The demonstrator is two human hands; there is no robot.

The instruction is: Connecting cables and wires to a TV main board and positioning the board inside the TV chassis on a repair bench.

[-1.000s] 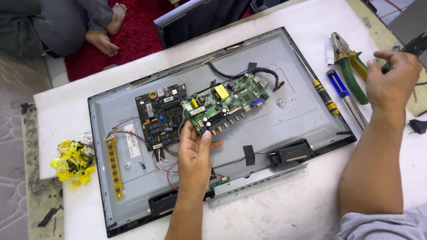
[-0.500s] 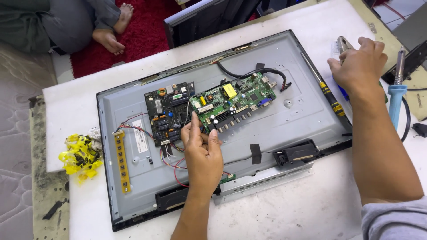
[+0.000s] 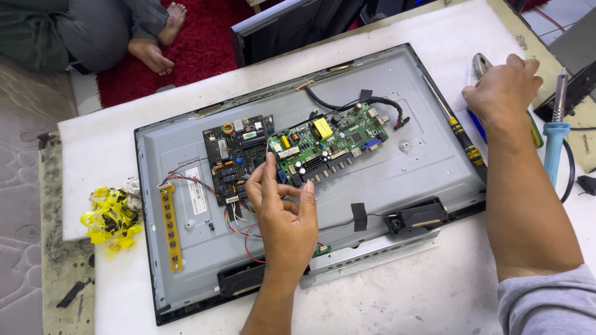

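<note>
Left hand (image 3: 282, 214) fingers loosely spread on green board (image 3: 329, 149) edge — right hand (image 3: 500, 90) cupped over pliers (image 3: 481, 64) (grip hidden), far right.

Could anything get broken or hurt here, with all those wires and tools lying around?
Maybe. The left hand rests right by the thin red wires and the green circuit board, so a tug could pull a wire loose. The right hand is reaching over the pliers close to the soldering iron; if that tip is hot, it might burn the arm. The screwdriver lying on the panel's edge could roll off.
</note>
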